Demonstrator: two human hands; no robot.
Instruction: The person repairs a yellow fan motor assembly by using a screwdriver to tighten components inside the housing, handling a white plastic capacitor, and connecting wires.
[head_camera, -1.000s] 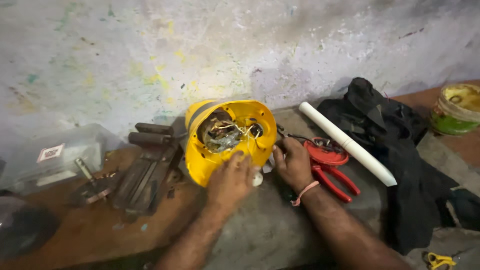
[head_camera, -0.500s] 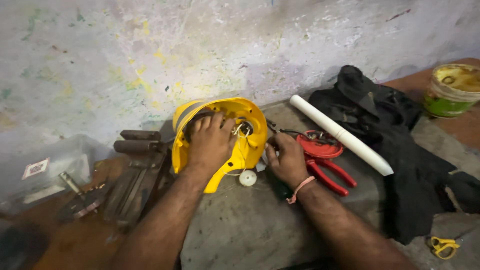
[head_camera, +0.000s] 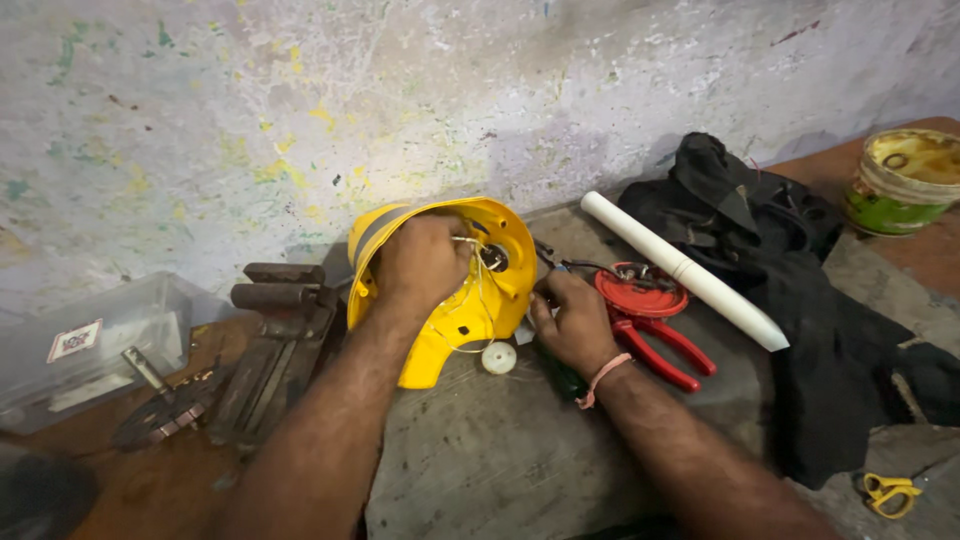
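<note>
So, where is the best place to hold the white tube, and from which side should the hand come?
Probably near the middle of the white tube, coming from above. It lies flat and slanted, its upper end toward the wall, its lower end on the black cloth, so the round body is open on top. The red pliers lie close on its left, so the right side seems freer for fingers.
</note>
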